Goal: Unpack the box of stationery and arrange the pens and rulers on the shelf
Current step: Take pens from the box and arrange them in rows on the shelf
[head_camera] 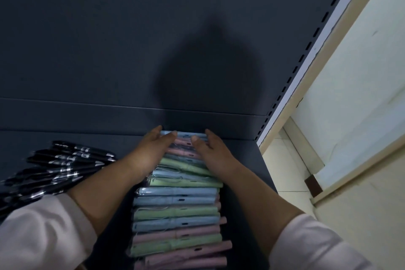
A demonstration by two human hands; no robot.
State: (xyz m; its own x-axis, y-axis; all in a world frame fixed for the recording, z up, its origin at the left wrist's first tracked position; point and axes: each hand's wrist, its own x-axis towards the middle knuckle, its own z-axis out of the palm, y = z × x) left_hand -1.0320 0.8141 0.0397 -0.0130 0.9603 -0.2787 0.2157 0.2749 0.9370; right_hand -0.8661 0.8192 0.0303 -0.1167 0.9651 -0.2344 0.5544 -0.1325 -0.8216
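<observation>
Left hand [151,149] and right hand [211,151] open, flanking the pastel pens [177,204], I should press evenly, squaring them against the shelf's [245,160] back edge.

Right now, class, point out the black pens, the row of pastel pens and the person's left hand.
black pens [70,158]: head view, on barrels in the middle of the pile.
row of pastel pens [177,200]: head view, on a blue pen mid-row.
left hand [152,148]: head view, on the back of the hand.
</observation>
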